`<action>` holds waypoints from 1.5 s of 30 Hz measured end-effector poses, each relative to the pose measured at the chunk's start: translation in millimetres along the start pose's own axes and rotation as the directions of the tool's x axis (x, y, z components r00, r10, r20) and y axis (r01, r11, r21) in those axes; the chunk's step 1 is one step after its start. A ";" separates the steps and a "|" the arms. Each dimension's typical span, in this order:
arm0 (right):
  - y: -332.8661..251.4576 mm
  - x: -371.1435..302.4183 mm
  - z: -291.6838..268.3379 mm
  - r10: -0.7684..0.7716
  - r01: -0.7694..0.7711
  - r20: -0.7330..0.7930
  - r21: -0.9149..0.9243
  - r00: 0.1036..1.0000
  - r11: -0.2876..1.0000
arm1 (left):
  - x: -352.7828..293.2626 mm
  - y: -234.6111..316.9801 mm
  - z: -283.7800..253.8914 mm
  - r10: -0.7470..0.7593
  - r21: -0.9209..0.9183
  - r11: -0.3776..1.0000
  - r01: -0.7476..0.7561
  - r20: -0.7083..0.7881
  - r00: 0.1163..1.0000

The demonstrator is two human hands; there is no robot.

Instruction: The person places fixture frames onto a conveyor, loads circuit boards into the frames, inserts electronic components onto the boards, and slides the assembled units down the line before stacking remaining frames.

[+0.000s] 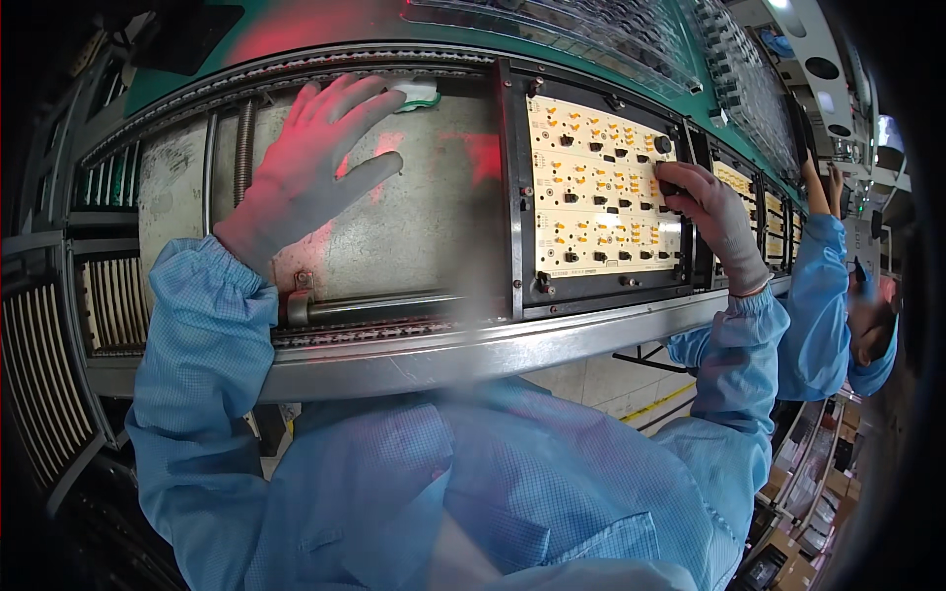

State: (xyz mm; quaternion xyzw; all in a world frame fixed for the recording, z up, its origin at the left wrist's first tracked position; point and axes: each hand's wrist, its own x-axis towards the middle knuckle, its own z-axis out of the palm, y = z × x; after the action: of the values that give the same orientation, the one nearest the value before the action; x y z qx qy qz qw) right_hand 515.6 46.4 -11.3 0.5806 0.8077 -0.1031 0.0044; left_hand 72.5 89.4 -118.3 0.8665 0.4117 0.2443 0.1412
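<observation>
My left hand [320,163], in a pale glove, is held over the bare metal bed of the conveyor with its fingers spread and nothing in them. Close to its fingertips lies a small white piece with a green edge [419,96]. My gloved right hand [714,212] is at the right side of a cream circuit board panel [603,212], fingers pinched on a small black component [671,187] that they partly hide. Rows of yellow and black parts stand on the panel, which sits in a black frame [514,187]. Above my right fingertips is a round black part [662,145] on the panel.
The conveyor's metal front rail [414,355] runs between me and the bed. More framed panels [734,179] follow to the right. Clear plastic trays [562,34] of parts lie on the green surface behind. A co-worker in a blue sleeve [820,286] works at the right.
</observation>
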 end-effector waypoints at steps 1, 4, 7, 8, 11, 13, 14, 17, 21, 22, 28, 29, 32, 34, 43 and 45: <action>-1.9 -2.1 -0.9 0.059 -0.059 0.010 0.052 0.998 0.997 | 1.2 -0.7 0.9 0.004 0.000 1.000 -0.004 0.001 1.000; -11.8 -10.4 -9.1 0.060 -0.061 -0.099 -0.012 0.993 0.998 | 4.3 -3.6 0.1 0.000 0.017 1.000 0.000 0.001 1.000; -15.6 -18.1 -7.8 0.023 -0.037 -0.246 -0.052 0.969 0.998 | -4.1 -5.2 -5.6 -0.018 0.062 0.998 0.019 -0.021 1.000; -24.6 -19.7 -5.4 -0.026 0.027 -0.323 0.000 0.946 1.000 | -6.3 -3.7 -5.9 0.017 0.044 0.999 -0.015 -0.048 0.999; -72.2 -5.3 -4.7 -0.265 0.263 -0.351 -0.055 0.898 0.963 | -12.2 14.3 -27.2 0.044 0.140 0.990 -0.018 -0.187 0.981; -104.4 7.0 -7.4 -0.543 0.529 -0.185 -0.122 0.819 0.840 | -24.6 42.8 -51.3 0.189 0.160 0.976 -0.146 -0.302 0.935; -127.2 12.8 -16.8 -0.655 0.633 -0.118 -0.180 0.746 0.753 | -39.2 62.6 -68.2 0.198 0.190 0.972 -0.139 -0.338 0.920; -189.9 47.5 -6.3 -0.880 0.869 -0.092 -0.140 0.466 0.475 | -98.3 108.0 -147.3 0.217 0.201 0.967 -0.156 -0.338 0.916; -289.6 87.5 -1.7 -0.971 0.976 0.104 0.005 0.214 0.216 | -239.0 167.7 -263.6 -0.006 0.561 0.656 0.505 -0.665 0.746; -321.0 90.2 -2.7 -0.990 0.989 0.059 0.078 0.125 0.129 | -280.5 196.2 -294.5 -0.009 0.561 0.490 0.668 -0.763 0.647; -439.6 74.2 35.6 -0.987 0.902 -0.129 0.407 -0.100 -0.145 | -636.2 218.4 -365.7 -0.523 -0.112 -0.502 0.858 -0.751 -0.404; -448.3 68.5 40.9 -0.985 0.905 -0.147 0.399 -0.093 -0.145 | -659.9 205.4 -355.4 -0.570 -0.079 -0.543 0.836 -0.697 -0.435; -463.1 68.2 61.9 -0.966 0.811 -0.221 0.537 -0.131 -0.233 | -678.7 137.8 -346.8 -0.656 0.011 -0.459 0.888 -0.679 -0.331; -478.1 69.3 80.8 -0.989 0.856 -0.101 0.495 -0.110 -0.146 | -667.4 95.8 -346.4 -0.677 0.042 -0.382 0.923 -0.693 -0.248; -484.5 68.0 70.7 -0.919 0.777 -0.351 0.623 0.180 -0.086 | -576.7 12.1 -303.0 -0.600 -0.020 -0.233 0.972 -0.784 -0.160; -491.8 54.9 65.8 -0.858 0.718 -0.431 0.688 0.281 -0.110 | -552.0 19.8 -292.8 -0.572 -0.049 -0.164 0.985 -0.809 -0.135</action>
State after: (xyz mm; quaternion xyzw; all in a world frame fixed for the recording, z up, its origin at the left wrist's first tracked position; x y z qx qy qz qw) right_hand 28.6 -63.3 -3.3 -0.1016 0.8336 -0.4789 -0.2560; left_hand -371.7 -342.1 -32.8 0.1799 0.9535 0.1737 -0.1684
